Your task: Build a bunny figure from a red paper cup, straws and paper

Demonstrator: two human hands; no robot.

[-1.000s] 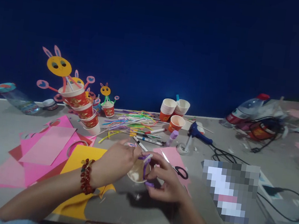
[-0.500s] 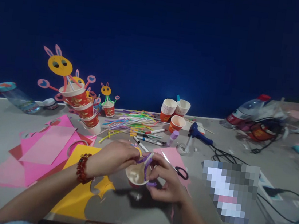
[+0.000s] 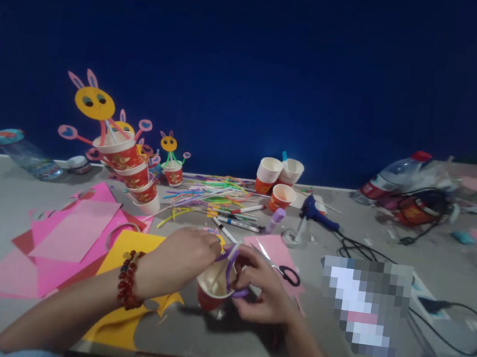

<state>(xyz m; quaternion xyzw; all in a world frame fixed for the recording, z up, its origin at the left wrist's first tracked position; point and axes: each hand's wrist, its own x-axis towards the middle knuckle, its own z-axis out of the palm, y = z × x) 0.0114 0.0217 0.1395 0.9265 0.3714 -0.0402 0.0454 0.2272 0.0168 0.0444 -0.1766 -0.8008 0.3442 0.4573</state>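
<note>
While the right hand (image 3: 263,284) had its grip pinched on the purple strip (image 3: 228,275), which rose steeply at the right rim of the paper cup (image 3: 210,300), nearer that hand, the left hand (image 3: 186,258) curled by the cup's far-left side, its hold hidden.

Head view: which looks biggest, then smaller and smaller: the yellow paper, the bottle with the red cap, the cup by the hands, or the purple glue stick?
1. Yellow paper, even partly covered
2. Bottle
3. Cup, partly hidden
4. Glue stick

The bottle is farther away than the cup, so their real sizes may compare differently.
</note>
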